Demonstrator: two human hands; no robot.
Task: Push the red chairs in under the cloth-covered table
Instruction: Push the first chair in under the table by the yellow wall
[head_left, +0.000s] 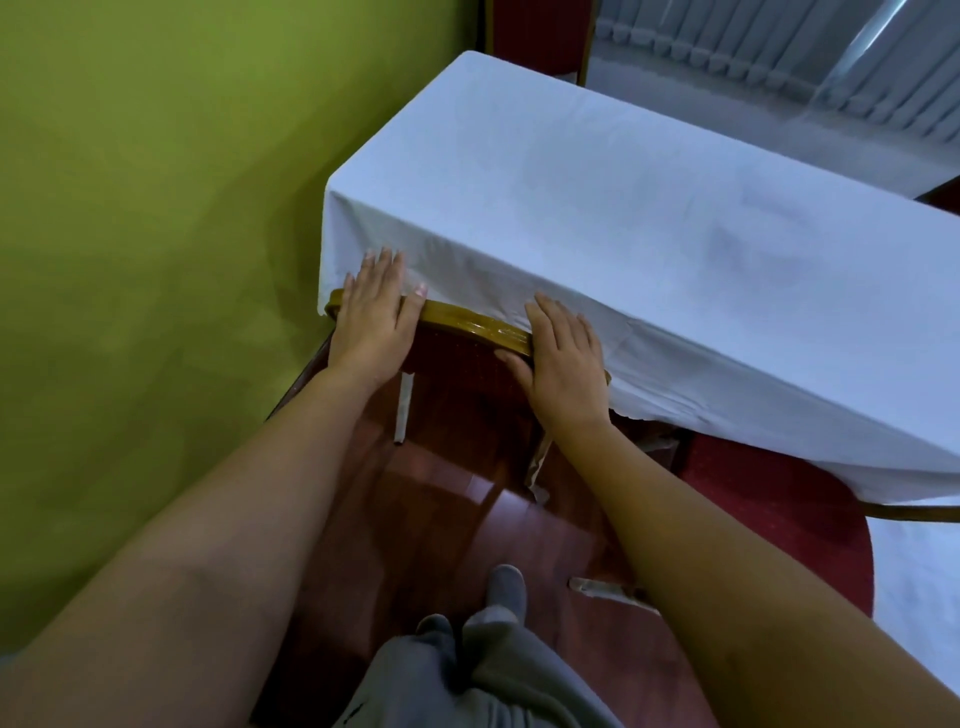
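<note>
A: Both palms are pressing flat on the chair-back rail (475, 322): left hand (371, 322), right hand (563, 364), fingers loose, not wrapped.
B: Progress?
A: This chair is sitting tucked against the table cloth (597, 208), near-left end. Another red chair (769, 499) at right is sticking out.

left hand (371, 325) flat, right hand (563, 358) flat, arms outstretched

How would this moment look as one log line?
left hand flat on chair back | right hand likewise | chair against white tablecloth
</note>
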